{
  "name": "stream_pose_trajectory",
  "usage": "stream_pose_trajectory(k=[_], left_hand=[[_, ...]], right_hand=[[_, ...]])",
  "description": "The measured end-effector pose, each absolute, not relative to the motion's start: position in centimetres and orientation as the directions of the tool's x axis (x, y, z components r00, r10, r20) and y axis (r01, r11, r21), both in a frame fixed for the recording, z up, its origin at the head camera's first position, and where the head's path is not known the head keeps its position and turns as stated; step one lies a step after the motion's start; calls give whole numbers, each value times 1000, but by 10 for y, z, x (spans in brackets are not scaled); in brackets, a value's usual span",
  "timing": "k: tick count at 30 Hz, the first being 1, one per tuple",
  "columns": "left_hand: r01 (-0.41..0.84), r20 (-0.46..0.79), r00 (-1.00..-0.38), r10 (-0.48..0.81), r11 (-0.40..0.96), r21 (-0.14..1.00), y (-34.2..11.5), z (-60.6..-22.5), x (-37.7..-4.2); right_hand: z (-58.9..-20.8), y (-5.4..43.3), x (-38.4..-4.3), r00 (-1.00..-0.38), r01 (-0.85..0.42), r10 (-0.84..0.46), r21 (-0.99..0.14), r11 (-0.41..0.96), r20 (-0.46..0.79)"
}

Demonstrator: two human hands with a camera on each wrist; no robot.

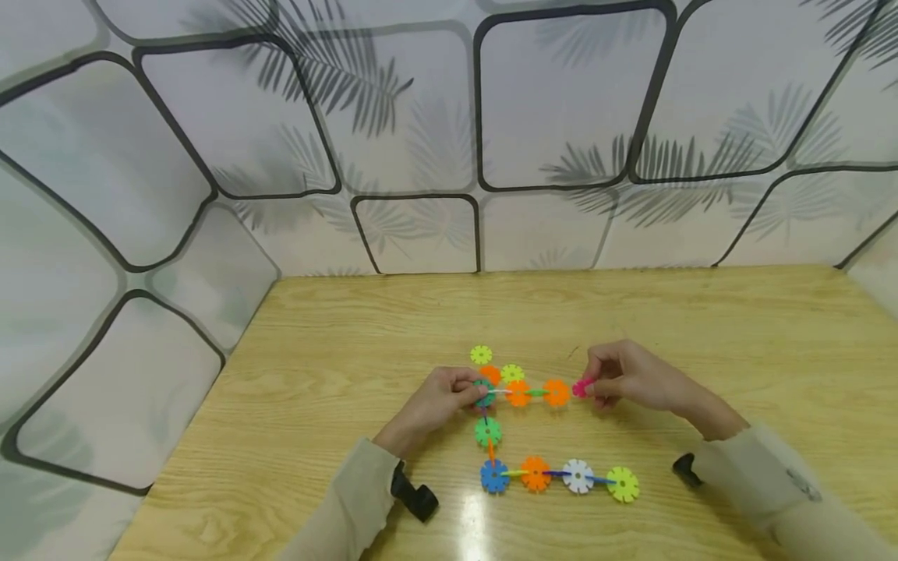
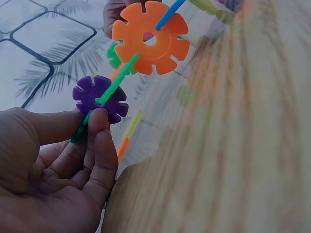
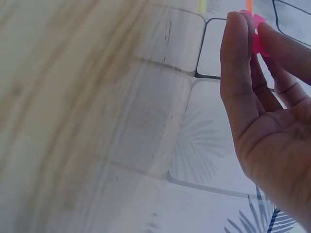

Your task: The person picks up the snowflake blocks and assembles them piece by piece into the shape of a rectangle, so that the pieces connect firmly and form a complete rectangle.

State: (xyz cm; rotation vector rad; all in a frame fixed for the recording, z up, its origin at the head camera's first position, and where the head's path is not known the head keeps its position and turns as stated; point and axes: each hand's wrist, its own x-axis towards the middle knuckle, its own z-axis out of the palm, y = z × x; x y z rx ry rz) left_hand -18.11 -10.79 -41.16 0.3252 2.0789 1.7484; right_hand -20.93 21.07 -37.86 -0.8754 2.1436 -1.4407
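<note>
In the head view my left hand (image 1: 447, 399) pinches a teal notched building disc (image 1: 484, 393) at the corner of a chain. The left wrist view shows the thumb and fingers of this hand (image 2: 63, 165) at a purple notched disc (image 2: 114, 103) with green sticks in it; a large orange disc (image 2: 170, 41) is beyond. A white stick leads right from the teal disc to an orange disc (image 1: 518, 393), and a green stick on to another orange disc (image 1: 557, 393). Just right of that, my right hand (image 1: 634, 378) holds a small pink notched disc (image 1: 581, 388) between thumb and fingertips.
Below the teal disc hangs a green disc (image 1: 487, 431), joined by an orange stick to a blue disc (image 1: 494, 476). From there a lower row runs right through a white disc (image 1: 578, 476) to a yellow-green disc (image 1: 623, 485). Patterned wall covering (image 1: 421, 234) borders the wooden table (image 1: 337, 327).
</note>
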Motion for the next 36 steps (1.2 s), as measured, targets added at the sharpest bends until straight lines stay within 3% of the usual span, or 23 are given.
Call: stream_pose_trajectory(k=[5,36], left_hand=[[-92,-154,-888,433,161,983,-107,-412,-180],[-79,-145,-895,421,170,982,-108,-413,-180]], right_hand=[[-380,211,-204,-709,-369,-700,-892,262,88],[-377,193,-197,-744,-474,-657,-787,393,120]])
